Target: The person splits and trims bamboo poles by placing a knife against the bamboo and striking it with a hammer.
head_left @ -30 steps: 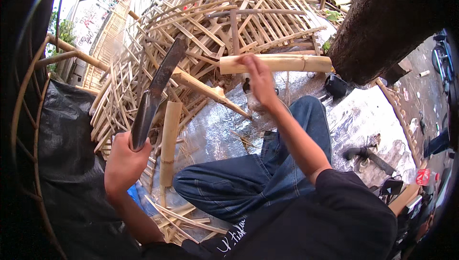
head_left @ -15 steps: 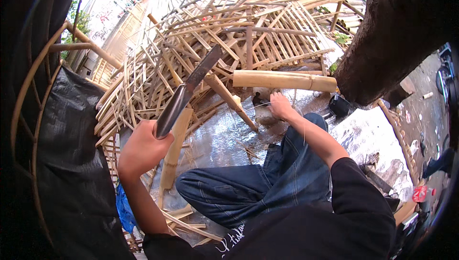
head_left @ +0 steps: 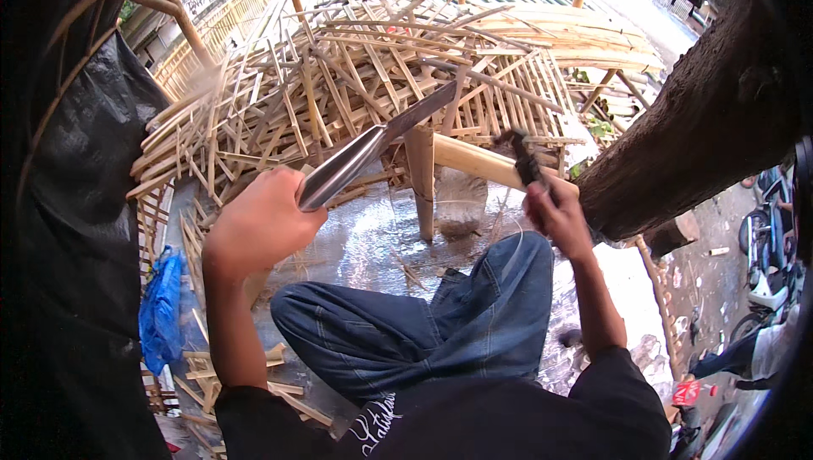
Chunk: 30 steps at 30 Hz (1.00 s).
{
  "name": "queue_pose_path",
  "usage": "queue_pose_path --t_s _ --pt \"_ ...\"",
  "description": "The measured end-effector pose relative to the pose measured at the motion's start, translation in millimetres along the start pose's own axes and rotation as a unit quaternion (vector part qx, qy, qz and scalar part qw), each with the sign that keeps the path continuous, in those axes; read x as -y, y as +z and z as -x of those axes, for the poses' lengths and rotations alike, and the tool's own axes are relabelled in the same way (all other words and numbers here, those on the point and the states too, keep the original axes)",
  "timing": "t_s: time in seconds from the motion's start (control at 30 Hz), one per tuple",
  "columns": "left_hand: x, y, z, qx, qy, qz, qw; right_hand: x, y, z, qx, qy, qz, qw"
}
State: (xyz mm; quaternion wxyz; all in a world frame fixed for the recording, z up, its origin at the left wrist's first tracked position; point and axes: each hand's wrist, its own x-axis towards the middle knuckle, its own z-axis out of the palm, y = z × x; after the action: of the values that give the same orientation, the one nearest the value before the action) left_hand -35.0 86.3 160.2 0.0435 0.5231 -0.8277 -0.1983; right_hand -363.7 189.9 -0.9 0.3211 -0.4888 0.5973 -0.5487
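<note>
My left hand (head_left: 258, 223) is closed round the tubular metal handle of a long knife (head_left: 349, 159), its dark blade raised and pointing away to the right. Opposite it, my right hand (head_left: 555, 210) grips a short black tool with a bent upper end (head_left: 528, 159); motion blur hides its exact kind. A thin pale strand hangs near that hand. Between my hands stands a bamboo stake (head_left: 421, 181). Behind the stake a thick bamboo piece (head_left: 474, 158) runs sideways above a pale block (head_left: 461, 206), its right end partly behind my right hand.
A big heap of bamboo strips (head_left: 339, 79) fills the far side. A tree trunk (head_left: 677, 130) leans in at the right, and black sheeting (head_left: 76, 206) hangs at the left. A blue plastic sheet (head_left: 163, 308) lies beside bamboo offcuts. Motorbikes (head_left: 766, 248) and a person stand far right.
My right hand has risen from beside the block and moved right, now with the black tool in it. The knife in my left hand has swung lower, toward the right. The view has shifted.
</note>
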Motion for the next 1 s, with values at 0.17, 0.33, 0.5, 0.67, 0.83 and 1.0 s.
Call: queue_pose_path --t_s 0.17,0.33,0.5,0.67,0.83,1.0 --pt "-4 3 -5 0.005 -0.003 -0.025 1.0 126 -7 0 0.052 -0.139 -0.097 0.984" --pt "-2 10 -3 0.006 0.046 -0.034 0.998 148 4 -11 0.125 -0.013 0.167 0.978" --pt "17 17 -2 -0.055 0.06 -0.035 0.996 190 -12 9 -0.007 -0.161 0.038 0.986" --pt "14 15 1 -0.051 0.072 -0.045 0.995 158 2 -6 0.064 -0.151 -0.021 0.986" --pt "14 11 0 -0.046 0.059 -0.039 0.996 194 6 -1 0.136 0.025 0.118 0.983" --pt "14 12 1 -0.054 0.076 -0.031 0.995 197 -5 -15 0.115 -0.326 -0.166 0.923"
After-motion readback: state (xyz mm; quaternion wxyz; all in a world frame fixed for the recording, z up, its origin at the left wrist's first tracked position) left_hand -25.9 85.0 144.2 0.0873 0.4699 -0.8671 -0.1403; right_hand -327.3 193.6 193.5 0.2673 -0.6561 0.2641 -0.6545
